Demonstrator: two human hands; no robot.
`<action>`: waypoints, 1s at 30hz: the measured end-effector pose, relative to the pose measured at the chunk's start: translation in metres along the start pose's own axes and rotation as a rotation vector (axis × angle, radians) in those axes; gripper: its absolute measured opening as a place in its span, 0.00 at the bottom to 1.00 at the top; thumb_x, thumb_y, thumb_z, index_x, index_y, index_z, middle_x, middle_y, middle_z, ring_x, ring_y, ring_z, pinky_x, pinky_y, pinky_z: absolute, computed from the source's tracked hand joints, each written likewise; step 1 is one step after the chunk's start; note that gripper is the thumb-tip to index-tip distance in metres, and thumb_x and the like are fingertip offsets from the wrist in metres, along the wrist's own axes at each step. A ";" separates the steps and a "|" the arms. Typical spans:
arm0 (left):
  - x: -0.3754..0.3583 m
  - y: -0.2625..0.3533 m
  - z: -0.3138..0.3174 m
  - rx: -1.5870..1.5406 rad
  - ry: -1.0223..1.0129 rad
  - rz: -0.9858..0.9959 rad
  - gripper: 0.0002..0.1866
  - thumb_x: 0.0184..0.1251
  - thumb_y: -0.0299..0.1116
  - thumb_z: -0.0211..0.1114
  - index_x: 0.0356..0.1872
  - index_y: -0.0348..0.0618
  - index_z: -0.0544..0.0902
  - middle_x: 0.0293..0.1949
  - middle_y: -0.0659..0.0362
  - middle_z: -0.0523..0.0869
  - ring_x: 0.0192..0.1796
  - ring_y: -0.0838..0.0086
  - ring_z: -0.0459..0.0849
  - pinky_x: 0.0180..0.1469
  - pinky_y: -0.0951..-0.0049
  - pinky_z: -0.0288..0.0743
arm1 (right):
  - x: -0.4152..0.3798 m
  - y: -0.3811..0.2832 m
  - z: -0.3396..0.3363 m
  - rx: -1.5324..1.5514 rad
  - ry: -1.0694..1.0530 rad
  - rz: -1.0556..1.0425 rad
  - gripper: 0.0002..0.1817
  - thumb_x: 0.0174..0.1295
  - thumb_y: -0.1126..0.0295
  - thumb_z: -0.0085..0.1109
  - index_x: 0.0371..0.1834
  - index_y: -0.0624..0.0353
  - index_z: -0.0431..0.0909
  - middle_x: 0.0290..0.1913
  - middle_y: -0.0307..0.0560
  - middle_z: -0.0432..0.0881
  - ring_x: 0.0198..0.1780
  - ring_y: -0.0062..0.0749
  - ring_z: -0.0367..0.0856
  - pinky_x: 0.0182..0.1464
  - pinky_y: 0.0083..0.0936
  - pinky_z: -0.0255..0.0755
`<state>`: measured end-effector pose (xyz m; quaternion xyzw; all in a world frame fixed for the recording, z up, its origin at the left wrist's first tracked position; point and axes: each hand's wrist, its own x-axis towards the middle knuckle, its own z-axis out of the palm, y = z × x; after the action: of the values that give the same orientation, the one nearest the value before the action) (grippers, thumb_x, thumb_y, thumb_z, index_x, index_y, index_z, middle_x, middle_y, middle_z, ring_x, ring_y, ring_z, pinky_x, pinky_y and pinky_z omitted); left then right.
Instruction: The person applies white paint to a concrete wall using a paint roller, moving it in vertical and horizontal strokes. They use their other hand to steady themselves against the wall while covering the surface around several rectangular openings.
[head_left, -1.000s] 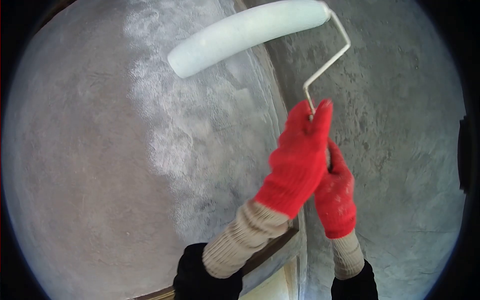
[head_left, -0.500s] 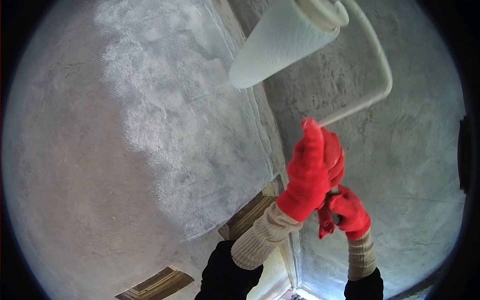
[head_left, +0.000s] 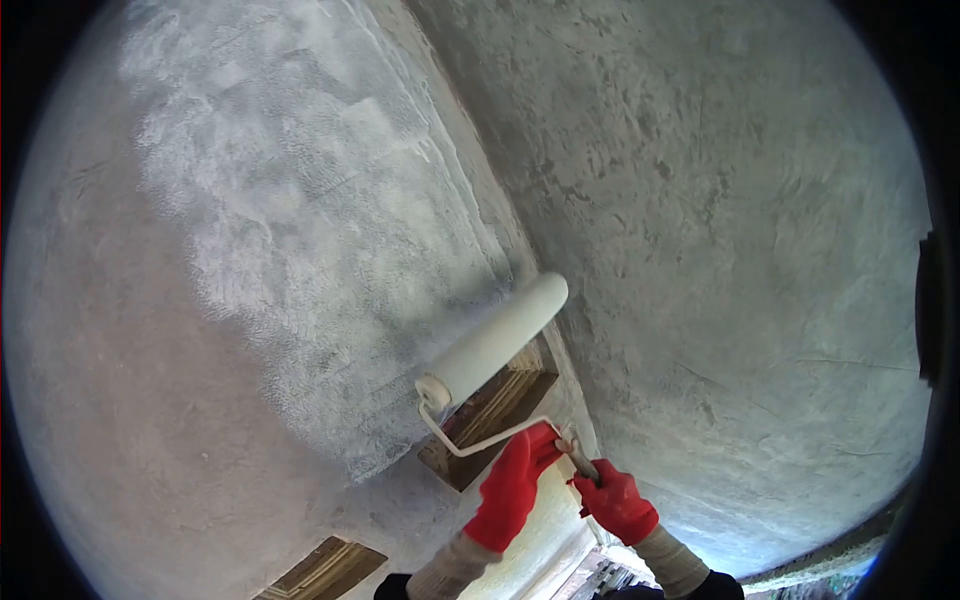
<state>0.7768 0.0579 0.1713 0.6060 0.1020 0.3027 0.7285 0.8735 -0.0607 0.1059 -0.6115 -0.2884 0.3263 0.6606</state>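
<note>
A paint roller with a long pale sleeve lies across the lower end of the white-coated strip, near the edge where two plaster surfaces meet. Its bent wire frame runs down to a short handle. My right hand, in a red glove, is wrapped round that handle. The red-gloved left hand is closed at the wire close to the handle's top, its fingers pressed together; their tips are partly hidden.
Uneven white coating covers part of the brownish plaster on the left. Bare grey plaster spans the right. Two wood-framed recesses interrupt the left surface. Bright daylight and rubble show at the bottom.
The roller has swung down from the top of the view, turned, and now sits lower and farther off. Both hands have moved down and left, and the view has shifted.
</note>
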 end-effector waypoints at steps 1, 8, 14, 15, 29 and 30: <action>-0.013 -0.004 -0.010 0.135 0.087 -0.060 0.28 0.79 0.50 0.40 0.59 0.33 0.72 0.55 0.47 0.78 0.57 0.60 0.78 0.64 0.62 0.70 | 0.002 0.011 0.001 -0.047 -0.004 0.018 0.15 0.65 0.64 0.59 0.46 0.66 0.75 0.29 0.45 0.82 0.24 0.24 0.81 0.26 0.25 0.80; -0.093 0.042 -0.045 0.582 -0.107 -0.328 0.25 0.79 0.46 0.43 0.58 0.32 0.73 0.52 0.47 0.80 0.52 0.64 0.81 0.60 0.64 0.73 | 0.030 0.046 0.002 -0.121 -0.048 0.047 0.18 0.63 0.56 0.62 0.42 0.61 0.75 0.22 0.46 0.80 0.23 0.28 0.83 0.25 0.26 0.77; -0.114 0.146 -0.033 0.769 0.126 0.022 0.16 0.74 0.34 0.50 0.46 0.30 0.80 0.38 0.51 0.85 0.38 0.67 0.84 0.43 0.70 0.77 | 0.068 -0.025 -0.006 -0.287 -0.082 -0.174 0.18 0.64 0.55 0.60 0.40 0.62 0.74 0.21 0.50 0.79 0.21 0.31 0.82 0.24 0.28 0.74; -0.115 0.150 -0.058 0.707 0.120 0.191 0.20 0.76 0.39 0.47 0.49 0.30 0.78 0.41 0.50 0.84 0.40 0.67 0.84 0.48 0.69 0.76 | 0.071 -0.038 -0.007 -0.305 -0.090 -0.267 0.18 0.65 0.58 0.59 0.40 0.65 0.74 0.23 0.53 0.79 0.22 0.31 0.83 0.25 0.28 0.74; -0.092 0.255 -0.156 1.010 1.039 1.149 0.24 0.77 0.47 0.47 0.56 0.37 0.78 0.40 0.60 0.82 0.41 0.75 0.78 0.48 0.74 0.70 | 0.057 0.010 -0.030 -0.359 -0.129 -0.072 0.22 0.65 0.49 0.57 0.38 0.62 0.74 0.18 0.48 0.79 0.20 0.34 0.81 0.26 0.32 0.73; -0.087 0.259 -0.152 0.972 1.152 1.166 0.24 0.77 0.47 0.47 0.56 0.38 0.78 0.42 0.60 0.82 0.42 0.75 0.78 0.47 0.74 0.70 | 0.061 -0.009 -0.032 -0.360 -0.124 -0.071 0.22 0.65 0.49 0.57 0.38 0.62 0.74 0.18 0.48 0.79 0.20 0.34 0.81 0.26 0.32 0.73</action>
<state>0.5472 0.1551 0.3598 0.5556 0.2417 0.7949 -0.0311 0.9370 -0.0324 0.1113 -0.6880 -0.4036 0.2831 0.5326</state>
